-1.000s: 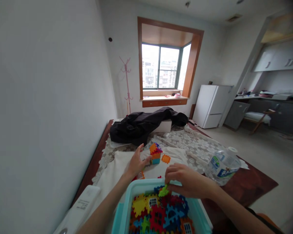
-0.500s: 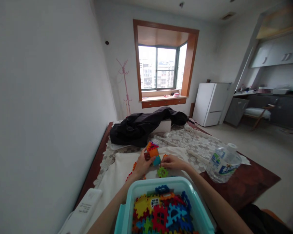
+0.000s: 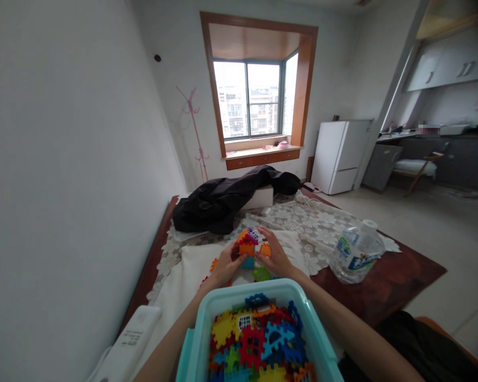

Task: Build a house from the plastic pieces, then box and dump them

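My left hand [image 3: 228, 263] is closed around a small block house [image 3: 247, 248] made of interlocking plastic pieces. It has an orange wall, a teal lower part and a red, orange and purple roof. On the right side of the house is my right hand [image 3: 278, 255], thumb and fingers apart. Its fingertips are close to the roof and wall; whether they touch is hard to see. An orange piece [image 3: 265, 249] shows between its thumb and fingers, apparently lying behind them. Below the house lies a green piece [image 3: 262, 274]. A teal tub [image 3: 202, 323] of colourful interlocking pieces stands nearest me.
Orange pieces [image 3: 214, 264] lie left of my left hand on the white cloth [image 3: 187, 260]. A large clear plastic bottle [image 3: 356, 252] stands at right. Black fabric [image 3: 219, 204] covers part of a white box at the back. A white device [image 3: 133, 339] lies front left.
My right hand has risen from beside the green piece to the right side of the house, and its fingers have spread. The house is now more upright. The view has tilted slightly down.
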The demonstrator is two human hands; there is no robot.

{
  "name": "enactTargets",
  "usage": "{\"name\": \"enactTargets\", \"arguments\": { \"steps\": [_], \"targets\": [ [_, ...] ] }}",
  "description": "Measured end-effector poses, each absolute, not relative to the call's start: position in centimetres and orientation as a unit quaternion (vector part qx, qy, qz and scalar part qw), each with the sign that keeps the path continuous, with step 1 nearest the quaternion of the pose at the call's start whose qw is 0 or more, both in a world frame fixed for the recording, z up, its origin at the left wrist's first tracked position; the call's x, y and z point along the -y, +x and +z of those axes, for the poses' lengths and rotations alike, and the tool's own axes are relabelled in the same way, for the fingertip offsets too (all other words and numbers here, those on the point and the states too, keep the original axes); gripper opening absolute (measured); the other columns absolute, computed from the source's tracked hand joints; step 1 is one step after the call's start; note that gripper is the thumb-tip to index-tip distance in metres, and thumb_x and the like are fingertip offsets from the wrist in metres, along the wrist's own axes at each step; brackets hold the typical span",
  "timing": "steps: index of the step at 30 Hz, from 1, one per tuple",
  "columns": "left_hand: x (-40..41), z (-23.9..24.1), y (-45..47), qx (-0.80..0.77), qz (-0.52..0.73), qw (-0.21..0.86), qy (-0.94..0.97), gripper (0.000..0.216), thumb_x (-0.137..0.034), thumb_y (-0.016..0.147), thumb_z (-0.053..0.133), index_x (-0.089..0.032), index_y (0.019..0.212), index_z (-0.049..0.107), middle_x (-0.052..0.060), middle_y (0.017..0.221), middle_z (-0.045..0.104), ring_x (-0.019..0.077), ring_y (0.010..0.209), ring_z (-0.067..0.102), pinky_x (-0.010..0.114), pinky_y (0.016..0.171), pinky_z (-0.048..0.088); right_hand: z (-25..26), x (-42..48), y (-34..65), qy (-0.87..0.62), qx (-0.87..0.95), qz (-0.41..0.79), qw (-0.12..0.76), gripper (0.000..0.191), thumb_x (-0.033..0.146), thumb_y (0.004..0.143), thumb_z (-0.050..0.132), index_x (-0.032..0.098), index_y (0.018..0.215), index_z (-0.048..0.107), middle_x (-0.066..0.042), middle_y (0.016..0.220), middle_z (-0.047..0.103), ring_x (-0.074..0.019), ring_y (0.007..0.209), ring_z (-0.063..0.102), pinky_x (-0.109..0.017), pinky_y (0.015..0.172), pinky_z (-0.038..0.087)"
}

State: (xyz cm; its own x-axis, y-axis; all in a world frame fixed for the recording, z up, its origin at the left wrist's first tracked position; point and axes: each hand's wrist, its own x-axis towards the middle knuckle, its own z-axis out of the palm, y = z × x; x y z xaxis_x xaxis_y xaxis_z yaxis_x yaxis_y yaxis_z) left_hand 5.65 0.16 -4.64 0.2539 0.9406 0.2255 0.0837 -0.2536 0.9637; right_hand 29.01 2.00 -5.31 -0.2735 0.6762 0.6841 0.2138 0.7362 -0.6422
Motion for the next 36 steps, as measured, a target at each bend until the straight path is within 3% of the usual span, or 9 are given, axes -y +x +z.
{"name": "enactTargets", "arguments": {
  "steps": [3, 9, 12, 16, 19, 24, 29, 33, 36],
  "targets": [
    [0.0, -4.5, 5.7, -0.403, 0.459, 0.454, 0.648, 0.063, -0.049, 0.089, 0.081, -0.02, 0.143, 0.063, 0.013, 0.139, 0.075, 0.0341, 0.128, 0.071, 0.048, 0.106, 0.06, -5.2, -2.0, 29.2, -0.274, 0.768, 0.216, 0.537, 0.082, 0.035, 0.1, 0.068, 0.037, 0.17, 0.025, -0.012, 0.171, 0.039, -0.0334, 0.15, 0.047, -0.055, 0.116, 0.051],
    [0.3, -4.3, 5.7, -0.387, 0.454, 0.455, 0.661, 0.062, -0.05, 0.091, 0.079, -0.017, 0.143, 0.064, 0.015, 0.139, 0.074, 0.0339, 0.123, 0.073, 0.048, 0.108, 0.059, -5.5, -2.5, 28.9, -0.258, 0.795, 0.248, 0.489, 0.075, 0.04, 0.099, 0.071, 0.035, 0.166, 0.038, -0.01, 0.177, 0.03, -0.0352, 0.162, 0.032, -0.06, 0.131, 0.031],
    [0.5, -4.2, 5.6, -0.401, 0.442, 0.439, 0.672, 0.058, -0.052, 0.093, 0.075, -0.017, 0.14, 0.068, 0.015, 0.134, 0.076, 0.0346, 0.119, 0.074, 0.048, 0.103, 0.06, -6.5, -2.6, 28.3, -0.251, 0.776, 0.322, 0.481, 0.086, 0.042, 0.095, 0.075, 0.035, 0.169, 0.03, -0.012, 0.175, 0.032, -0.0363, 0.156, 0.041, -0.059, 0.122, 0.045],
    [0.4, -4.4, 5.3, -0.428, 0.42, 0.403, 0.692, 0.047, -0.051, 0.096, 0.069, -0.017, 0.129, 0.074, 0.015, 0.127, 0.079, 0.0339, 0.112, 0.076, 0.05, 0.102, 0.06, -7.6, -2.7, 27.4, -0.243, 0.727, 0.419, 0.486, 0.099, 0.043, 0.091, 0.079, 0.036, 0.17, 0.02, -0.013, 0.16, 0.052, -0.0322, 0.134, 0.063, -0.052, 0.105, 0.058],
    [0.4, -4.7, 5.3, -0.437, 0.448, 0.369, 0.687, 0.044, -0.046, 0.099, 0.066, -0.021, 0.135, 0.069, 0.014, 0.135, 0.075, 0.0328, 0.123, 0.072, 0.05, 0.104, 0.06, -7.7, -2.7, 27.2, -0.255, 0.714, 0.423, 0.496, 0.09, 0.042, 0.09, 0.078, 0.032, 0.166, 0.031, -0.014, 0.154, 0.057, -0.0312, 0.127, 0.066, -0.051, 0.103, 0.059],
    [0.9, -4.6, 5.5, -0.436, 0.511, 0.31, 0.673, 0.071, -0.042, 0.097, 0.07, -0.03, 0.161, 0.04, 0.015, 0.166, 0.05, 0.0313, 0.138, 0.063, 0.05, 0.108, 0.058, -6.7, -2.3, 28.0, -0.274, 0.714, 0.399, 0.505, 0.083, 0.039, 0.093, 0.073, 0.033, 0.166, 0.033, -0.013, 0.153, 0.059, -0.0315, 0.126, 0.067, -0.052, 0.103, 0.059],
    [1.3, -4.4, 5.7, -0.429, 0.479, 0.31, 0.701, 0.055, -0.039, 0.101, 0.066, -0.031, 0.152, 0.048, 0.011, 0.154, 0.062, 0.0277, 0.13, 0.068, 0.047, 0.105, 0.06, -6.4, -2.2, 28.3, -0.279, 0.728, 0.376, 0.501, 0.08, 0.037, 0.092, 0.073, 0.035, 0.164, 0.04, -0.01, 0.161, 0.054, -0.0345, 0.135, 0.062, -0.053, 0.107, 0.058],
    [1.2, -4.8, 5.9, -0.43, 0.517, 0.318, 0.668, 0.055, -0.039, 0.097, 0.072, -0.03, 0.144, 0.046, 0.012, 0.149, 0.064, 0.0264, 0.124, 0.072, 0.045, 0.099, 0.063, -7.0, -2.5, 27.8, -0.288, 0.703, 0.426, 0.492, 0.091, 0.036, 0.087, 0.078, 0.032, 0.166, 0.032, -0.011, 0.149, 0.063, -0.0305, 0.119, 0.07, -0.05, 0.1, 0.06],
    [1.1, -4.9, 6.1, -0.43, 0.537, 0.304, 0.659, 0.043, -0.038, 0.098, 0.071, -0.029, 0.133, 0.049, 0.012, 0.148, 0.063, 0.0248, 0.121, 0.072, 0.042, 0.095, 0.064, -7.5, -2.7, 27.4, -0.284, 0.688, 0.466, 0.479, 0.082, 0.036, 0.085, 0.08, 0.028, 0.158, 0.042, -0.011, 0.137, 0.069, -0.0295, 0.114, 0.071, -0.047, 0.095, 0.061]
  ]
}}
